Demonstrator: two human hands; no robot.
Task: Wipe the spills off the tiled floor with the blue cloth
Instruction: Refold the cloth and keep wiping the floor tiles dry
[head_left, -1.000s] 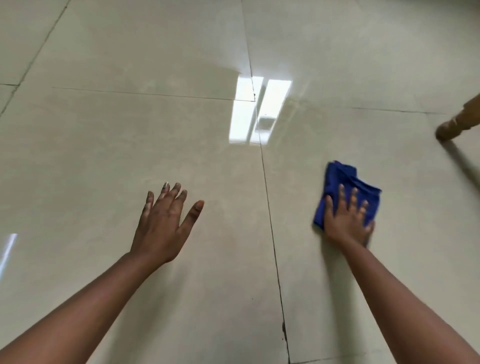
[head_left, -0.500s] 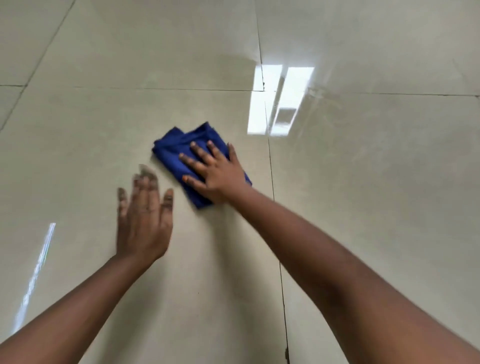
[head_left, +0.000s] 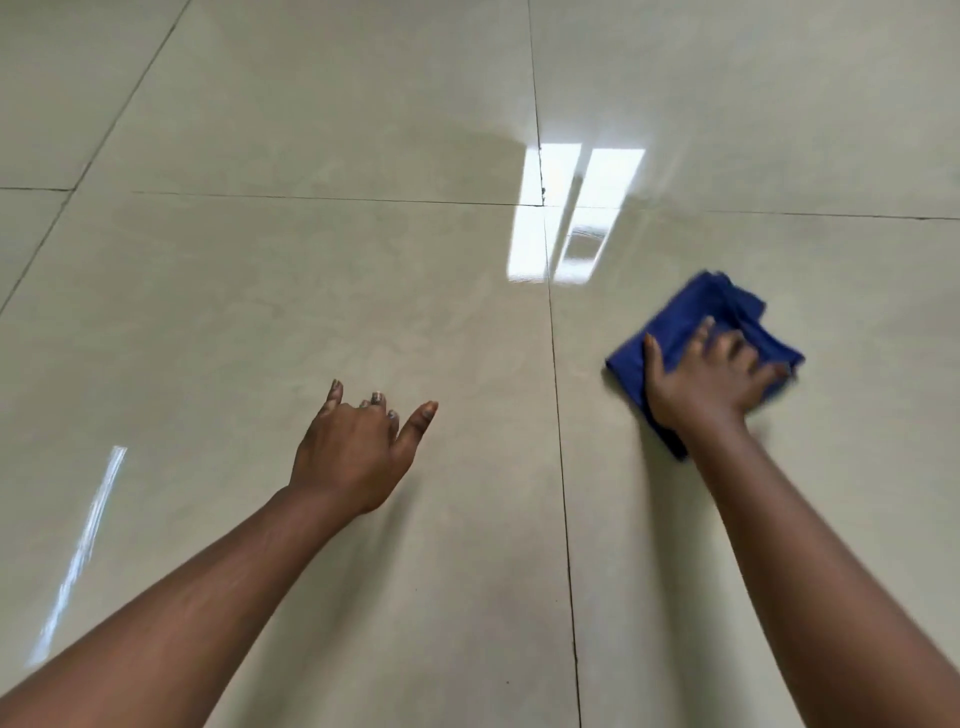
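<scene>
The blue cloth (head_left: 696, 332), folded, lies on the tiled floor (head_left: 311, 291) to the right of the long grout line (head_left: 558, 415), its longer side running diagonally away to the right. The right hand (head_left: 709, 379) presses flat on it, fingers spread but blurred. The left hand (head_left: 353, 452) holds nothing, fingers loosely bent, well apart across that line. No spill is plainly visible, so the right hand, already on the cloth, is the one to carry any further stroke
</scene>
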